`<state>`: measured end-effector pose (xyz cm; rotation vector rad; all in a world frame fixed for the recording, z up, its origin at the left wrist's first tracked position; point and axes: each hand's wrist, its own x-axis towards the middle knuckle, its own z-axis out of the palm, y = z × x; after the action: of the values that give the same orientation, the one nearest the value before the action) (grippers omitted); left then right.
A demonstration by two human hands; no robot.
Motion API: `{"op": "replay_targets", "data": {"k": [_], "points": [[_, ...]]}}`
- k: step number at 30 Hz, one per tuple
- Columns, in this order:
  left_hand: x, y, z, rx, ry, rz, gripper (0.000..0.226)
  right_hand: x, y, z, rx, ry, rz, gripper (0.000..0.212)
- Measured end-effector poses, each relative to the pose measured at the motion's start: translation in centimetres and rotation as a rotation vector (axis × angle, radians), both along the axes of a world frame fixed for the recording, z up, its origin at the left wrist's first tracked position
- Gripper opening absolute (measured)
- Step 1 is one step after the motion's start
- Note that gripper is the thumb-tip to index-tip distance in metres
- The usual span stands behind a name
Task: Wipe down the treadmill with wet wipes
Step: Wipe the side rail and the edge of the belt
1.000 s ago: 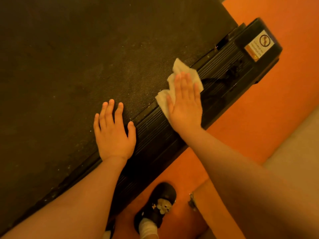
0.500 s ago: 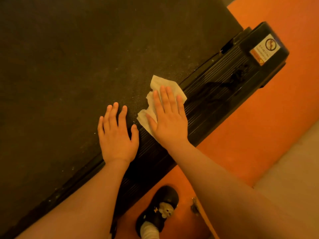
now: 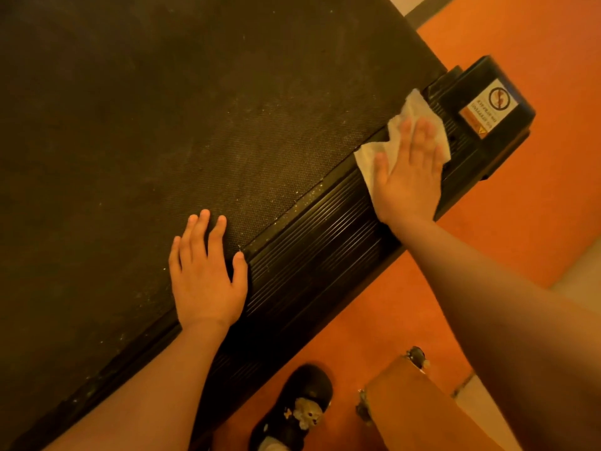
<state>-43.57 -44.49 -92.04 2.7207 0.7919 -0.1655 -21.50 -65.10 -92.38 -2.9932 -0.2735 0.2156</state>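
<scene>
Black clog point(image 3: 294, 408) lower centre, on orange floor point(image 3: 504, 222). Left hand point(image 3: 208, 275) mid-frame, fingers straight, flat on treadmill belt point(image 3: 162, 125) edge: good brace. Right hand point(image 3: 408, 177) upper right, fingers extended, presses white wet wipe point(image 3: 369, 157) onto ribbed side rail point(image 3: 312, 242), just short of end cap point(image 3: 481, 73). Pale grit in rail grooves: stroke along ribs, even palm pressure, refold wipe once soiled.

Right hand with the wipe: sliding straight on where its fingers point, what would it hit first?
The right hand would probably meet the inner corner of the black end cap, beside the belt; depth is unclear, so it might slip past.
</scene>
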Motion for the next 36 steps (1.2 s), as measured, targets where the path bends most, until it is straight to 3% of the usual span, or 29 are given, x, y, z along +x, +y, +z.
{"op": "replay_targets", "data": {"k": [6, 11, 16, 22, 27, 31, 36], "points": [[0.0, 0.1, 0.0, -0.014, 0.017, -0.003, 0.060, -4.9, 0.5, 0.0, -0.032, -0.019, -0.296, 0.070], [-0.1, 0.1, 0.1, -0.014, 0.015, 0.005, 0.060, -11.1, 4.7, -0.2, 0.000, -0.005, 0.014, 0.072], [0.0, 0.2, 0.1, -0.004, 0.033, -0.005, 0.061, -4.6, 4.4, -0.5, -0.026, 0.014, 0.168, 0.076], [0.2, 0.0, 0.2, 0.005, 0.040, -0.008, 0.062, 5.0, -0.7, -0.1, -0.052, 0.001, -0.117, 0.071], [0.3, 0.0, 0.5, -0.010, 0.052, -0.003, 0.063, 2.6, -3.3, 0.2, -0.033, 0.017, -0.344, 0.069], [0.3, 0.0, 0.6, -0.009, 0.050, 0.011, 0.064, -1.5, 0.0, -0.3, -0.038, -0.004, -0.165, 0.072], [0.2, 0.1, 0.6, 0.002, 0.058, 0.003, 0.063, 2.5, 0.5, -0.4, -0.062, -0.028, 0.021, 0.074]]}}
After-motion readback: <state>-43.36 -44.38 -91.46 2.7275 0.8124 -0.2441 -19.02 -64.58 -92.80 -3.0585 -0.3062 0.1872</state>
